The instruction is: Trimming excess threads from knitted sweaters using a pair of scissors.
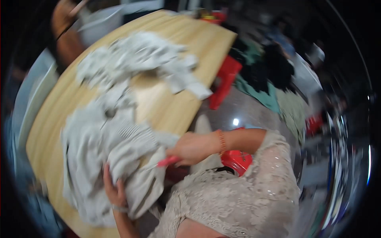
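Note:
A pale grey knit garment (95,158) lies bunched on the near left part of the wooden table, with a ribbed band showing near its top right. My left hand (115,190) rests on it near the lower edge, fingers stretched out and apart. Closed round a small red-handled tool (168,160), my right hand (194,147) is at the garment's right side. The tool's thin pale tip points left over the cloth; motion blur hides its exact kind.
A heap of similar pale knits (135,55) covers the far part of the table (210,39). Right of it stand a red stool (225,81) and a pile of black and green cloth (264,75). A white tub (101,23) and a person's arm (66,35) are at the far left.

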Tool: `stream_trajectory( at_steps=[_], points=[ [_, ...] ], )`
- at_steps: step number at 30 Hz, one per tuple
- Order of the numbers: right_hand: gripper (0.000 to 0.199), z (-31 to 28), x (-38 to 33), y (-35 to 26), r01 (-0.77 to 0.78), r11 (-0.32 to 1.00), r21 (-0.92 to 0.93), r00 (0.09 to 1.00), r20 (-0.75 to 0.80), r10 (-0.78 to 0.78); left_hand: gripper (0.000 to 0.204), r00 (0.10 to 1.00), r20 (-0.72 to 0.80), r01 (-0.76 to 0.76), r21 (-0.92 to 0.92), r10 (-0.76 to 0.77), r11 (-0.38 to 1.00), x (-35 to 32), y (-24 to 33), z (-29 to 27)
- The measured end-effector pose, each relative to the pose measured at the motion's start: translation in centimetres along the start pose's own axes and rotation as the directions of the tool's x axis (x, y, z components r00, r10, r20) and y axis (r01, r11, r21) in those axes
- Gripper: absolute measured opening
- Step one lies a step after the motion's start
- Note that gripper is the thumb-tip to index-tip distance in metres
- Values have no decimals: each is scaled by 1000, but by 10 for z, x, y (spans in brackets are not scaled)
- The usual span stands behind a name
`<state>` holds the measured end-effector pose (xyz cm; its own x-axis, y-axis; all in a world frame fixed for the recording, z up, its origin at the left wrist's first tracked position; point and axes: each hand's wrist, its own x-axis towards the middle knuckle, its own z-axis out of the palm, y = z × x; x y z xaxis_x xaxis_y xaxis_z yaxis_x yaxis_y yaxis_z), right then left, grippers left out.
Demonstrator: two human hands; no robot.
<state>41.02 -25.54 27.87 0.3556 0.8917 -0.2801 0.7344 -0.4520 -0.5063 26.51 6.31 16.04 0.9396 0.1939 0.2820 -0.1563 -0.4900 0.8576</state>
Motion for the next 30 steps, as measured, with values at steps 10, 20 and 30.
stream_trajectory(
  at_steps=[10, 20, 30],
  points=[
    [33, 31, -16, 26, -148, 989, 11, 876, -462, 136, 31, 949, -254, 258, 286, -186, 923, 77, -44, -104],
    [39, 37, -20, 46, -226, 973, 44, 845, -489, 218, 29, 955, -293, 223, 612, -44, 759, 177, -224, -181],
    [36, 38, -13, 59, -225, 974, 25, 793, -576, 198, 27, 964, -255, 209, 566, -72, 798, 225, -187, -164]
  ],
)
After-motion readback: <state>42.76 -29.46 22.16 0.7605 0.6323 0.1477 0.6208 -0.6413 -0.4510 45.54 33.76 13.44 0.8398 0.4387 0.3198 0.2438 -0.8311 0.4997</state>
